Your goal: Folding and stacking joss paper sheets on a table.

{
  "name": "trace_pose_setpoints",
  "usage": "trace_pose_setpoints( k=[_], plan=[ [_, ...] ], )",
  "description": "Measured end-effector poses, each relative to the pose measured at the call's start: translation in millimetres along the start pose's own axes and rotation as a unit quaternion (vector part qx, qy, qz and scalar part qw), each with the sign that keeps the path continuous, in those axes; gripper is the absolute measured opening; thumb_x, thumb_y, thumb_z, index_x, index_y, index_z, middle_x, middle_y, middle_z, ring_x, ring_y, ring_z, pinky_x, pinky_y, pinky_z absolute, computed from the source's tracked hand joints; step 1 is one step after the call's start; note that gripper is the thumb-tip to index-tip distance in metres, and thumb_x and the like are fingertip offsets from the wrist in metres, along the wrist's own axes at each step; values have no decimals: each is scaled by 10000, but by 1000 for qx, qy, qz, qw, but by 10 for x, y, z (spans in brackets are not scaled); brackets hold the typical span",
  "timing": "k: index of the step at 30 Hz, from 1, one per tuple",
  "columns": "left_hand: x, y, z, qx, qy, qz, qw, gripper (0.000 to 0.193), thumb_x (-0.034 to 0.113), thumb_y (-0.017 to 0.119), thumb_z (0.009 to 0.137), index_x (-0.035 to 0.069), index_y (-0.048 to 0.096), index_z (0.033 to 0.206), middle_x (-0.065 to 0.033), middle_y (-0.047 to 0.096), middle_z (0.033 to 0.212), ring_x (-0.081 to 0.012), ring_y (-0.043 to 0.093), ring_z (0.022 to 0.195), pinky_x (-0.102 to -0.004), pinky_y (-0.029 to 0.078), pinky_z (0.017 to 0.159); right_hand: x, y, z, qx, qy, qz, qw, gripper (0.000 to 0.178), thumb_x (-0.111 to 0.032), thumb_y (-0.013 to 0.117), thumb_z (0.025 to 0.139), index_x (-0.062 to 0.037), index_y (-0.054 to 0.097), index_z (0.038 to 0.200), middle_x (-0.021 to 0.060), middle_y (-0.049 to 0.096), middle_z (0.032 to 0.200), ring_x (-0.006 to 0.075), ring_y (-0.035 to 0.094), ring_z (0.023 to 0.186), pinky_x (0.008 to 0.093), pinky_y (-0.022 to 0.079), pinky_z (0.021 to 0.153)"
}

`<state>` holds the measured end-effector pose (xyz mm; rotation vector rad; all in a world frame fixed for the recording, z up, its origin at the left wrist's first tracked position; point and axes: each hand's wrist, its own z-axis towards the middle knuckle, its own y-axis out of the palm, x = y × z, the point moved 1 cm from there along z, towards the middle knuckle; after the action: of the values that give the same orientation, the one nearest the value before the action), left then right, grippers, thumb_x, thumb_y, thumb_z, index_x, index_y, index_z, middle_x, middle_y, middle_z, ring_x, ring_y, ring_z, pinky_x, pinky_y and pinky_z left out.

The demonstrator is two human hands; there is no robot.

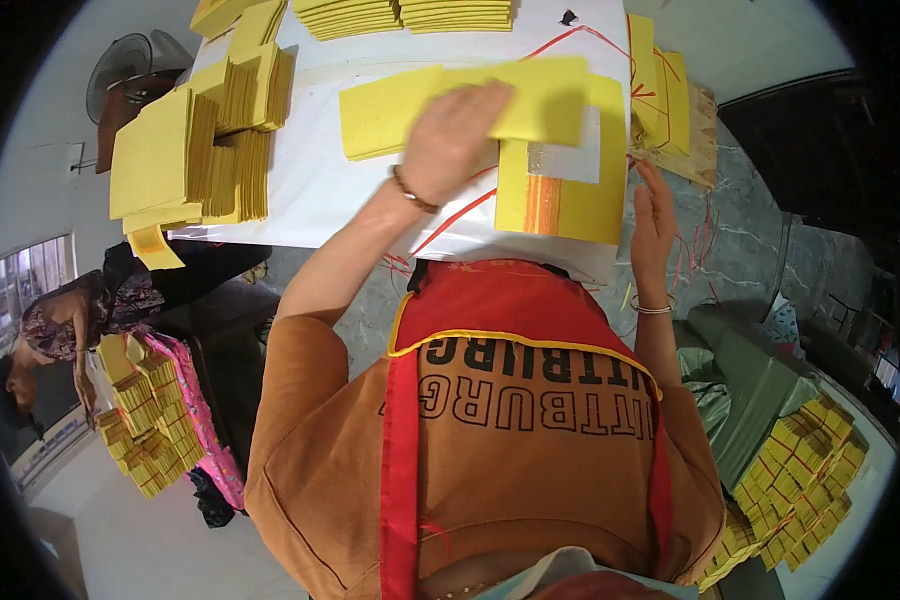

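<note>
My left hand (457,140) is over the white table, smeared a little by motion, with its fingers closed on a yellow paper sheet (548,95) that reaches out to the right. Part of that sheet lies above a stack of yellow paper (380,115) on its left. Under its right end is a larger yellow paper piece (585,212) with a silver-grey rectangle and an orange stripe. Beside the table's right edge, my right hand (652,225) points upward, fingers stretched out and nothing seen in it. Red string (455,222) runs beneath the papers.
Tall yellow paper stacks (160,160) fill the table's left side, with more stacks (405,15) at the far edge. A tied yellow bundle (665,95) stands off the right edge. Piled bundles (800,480) lie lower right. A person (55,335) bends beside other bundles (150,420) at left.
</note>
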<state>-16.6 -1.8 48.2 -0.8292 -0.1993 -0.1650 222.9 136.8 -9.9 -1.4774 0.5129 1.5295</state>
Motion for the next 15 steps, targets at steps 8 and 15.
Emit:
trace_pose_setpoints(
  k=[8, 15],
  plan=[
    [-1049, -24, -896, -100, -59, 226, 967, 551, 19, 553, 705, 131, 517, 1243, -57, 557, 1212, -238, 525, 1055, -373, 418, 872, 122, 71, 23, -18, -5, -11, 1000, 271, -106, 518, 897, -17, 580, 1145, 132, 544, 1218, 233, 483, 1171, 334, 353, 988],
    [-1100, 40, -1039, -153, -86, 181, 968, 513, 65, 568, 742, 140, 509, 1246, -60, 550, 1215, -241, 517, 1077, -380, 404, 887, 126, 71, -26, -30, 29, -17, 999, 259, -130, 540, 894, -10, 590, 1118, 113, 564, 1170, 213, 513, 1116, 315, 366, 966]
  ],
)
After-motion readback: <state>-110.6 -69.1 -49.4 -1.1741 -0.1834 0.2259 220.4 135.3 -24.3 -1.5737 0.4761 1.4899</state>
